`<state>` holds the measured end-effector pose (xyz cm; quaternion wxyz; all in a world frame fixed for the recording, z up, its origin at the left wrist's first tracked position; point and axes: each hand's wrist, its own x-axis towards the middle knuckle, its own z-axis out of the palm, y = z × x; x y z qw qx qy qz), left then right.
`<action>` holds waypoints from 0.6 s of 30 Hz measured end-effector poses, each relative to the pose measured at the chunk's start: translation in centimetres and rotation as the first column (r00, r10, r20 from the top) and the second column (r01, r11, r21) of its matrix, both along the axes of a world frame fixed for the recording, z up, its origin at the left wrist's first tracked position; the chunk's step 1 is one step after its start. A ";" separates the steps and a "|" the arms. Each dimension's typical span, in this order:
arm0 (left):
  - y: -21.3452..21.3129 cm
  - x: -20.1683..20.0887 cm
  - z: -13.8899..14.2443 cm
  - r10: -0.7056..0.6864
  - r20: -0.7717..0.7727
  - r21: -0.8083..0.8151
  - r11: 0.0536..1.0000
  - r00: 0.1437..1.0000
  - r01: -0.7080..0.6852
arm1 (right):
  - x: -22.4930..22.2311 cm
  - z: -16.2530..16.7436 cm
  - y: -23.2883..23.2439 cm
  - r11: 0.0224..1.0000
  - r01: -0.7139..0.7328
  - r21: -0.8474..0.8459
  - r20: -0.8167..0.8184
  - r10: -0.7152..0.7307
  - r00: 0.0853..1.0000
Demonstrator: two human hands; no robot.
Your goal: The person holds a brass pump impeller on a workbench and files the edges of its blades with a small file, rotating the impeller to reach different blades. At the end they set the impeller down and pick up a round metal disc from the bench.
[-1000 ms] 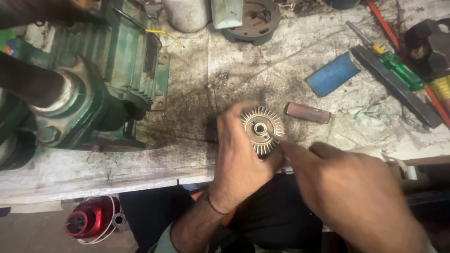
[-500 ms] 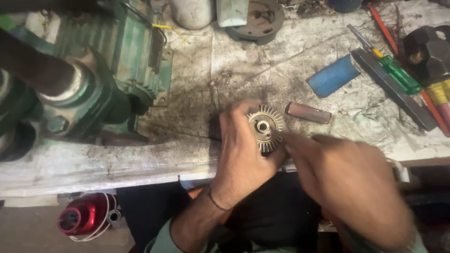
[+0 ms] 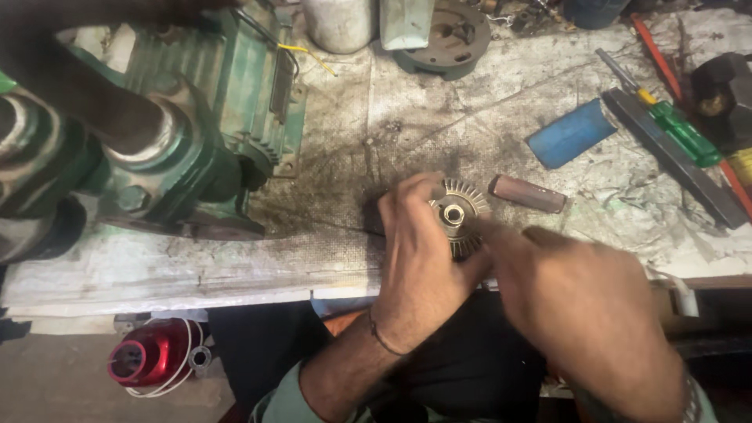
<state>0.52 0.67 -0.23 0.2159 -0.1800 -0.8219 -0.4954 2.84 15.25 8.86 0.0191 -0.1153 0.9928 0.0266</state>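
Note:
My left hand (image 3: 421,258) grips a small round metal fan wheel (image 3: 460,218) with radial fins and a hollow hub, holding it just above the front part of the workbench (image 3: 407,133). My right hand (image 3: 583,305) reaches in from the right, and its fingertips touch the wheel's right side. Part of the wheel is hidden behind my left fingers. A short brown metal cylinder (image 3: 527,194) lies on the bench just right of the wheel.
A big green motor (image 3: 188,133) fills the bench's left side. A blue curved piece (image 3: 570,133), a green-handled screwdriver (image 3: 674,125) and a dark flat bar (image 3: 677,160) lie at the right. A round metal end cover (image 3: 446,35) sits at the back. A red object (image 3: 149,360) lies on the floor.
My right hand has closed in toward the wheel, its fingertips now on it. My left hand keeps the wheel in the same spot.

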 end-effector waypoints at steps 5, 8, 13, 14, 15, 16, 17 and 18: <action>0.2 0.2 -0.3 0.058 -0.054 -0.045 0.997 0.997 -0.061 | 0.4 0.2 -0.3 0.999 -0.006 0.035 -0.002 0.006 1.000; 0.2 -0.2 -0.5 0.024 -0.057 -0.042 0.999 0.998 -0.027 | 0.5 -0.1 0.0 0.999 -0.028 0.046 -0.020 0.029 0.999; 0.0 -0.3 -0.4 0.017 -0.056 -0.042 0.999 0.998 -0.020 | 0.2 -1.8 1.4 0.996 0.017 0.090 0.042 -0.020 0.999; 0.0 -0.2 -0.3 0.015 -0.030 -0.024 1.000 0.999 -0.015 | 0.3 -2.1 1.9 0.989 0.009 0.147 0.058 -0.018 0.998; 0.0 -0.2 -0.2 0.012 0.000 -0.006 1.000 1.000 -0.012 | 0.2 -2.4 2.2 0.979 -0.001 0.205 0.078 -0.015 0.997; -0.1 -0.2 -0.1 0.015 -0.008 -0.008 1.000 1.000 -0.015 | 0.1 -2.6 2.4 0.992 -0.005 0.127 0.035 0.001 0.999; -0.1 -0.2 0.0 0.021 -0.012 -0.005 1.000 1.000 -0.021 | 0.0 -2.6 2.6 0.998 -0.016 0.052 -0.006 0.016 1.000; 0.0 -0.1 0.1 0.025 -0.005 -0.001 1.000 1.000 -0.025 | -0.1 -2.4 2.6 0.999 -0.028 -0.021 -0.037 0.028 0.999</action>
